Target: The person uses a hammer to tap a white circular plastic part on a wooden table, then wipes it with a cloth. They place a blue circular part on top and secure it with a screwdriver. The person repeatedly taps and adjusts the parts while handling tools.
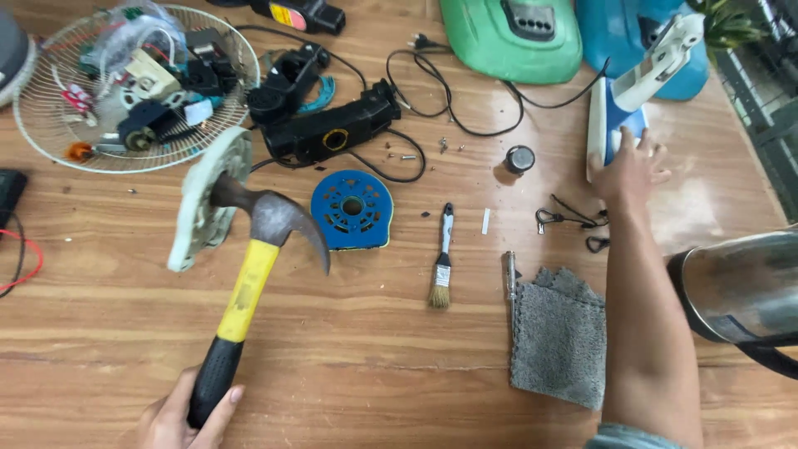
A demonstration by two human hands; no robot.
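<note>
My left hand grips the black end of a claw hammer with a yellow handle. The hammer head is raised against a round white plastic part that stands tilted on the wooden table. My right hand reaches far to the right with fingers spread, resting on the base of a white and blue clothes iron. Between the hands lie a blue round plate, a small paintbrush, a screwdriver and a grey cloth.
A white wire fan guard at the back left holds several loose parts. A black motor housing with cords, small screws, a green casing, a blue casing and a steel kettle surround the work area.
</note>
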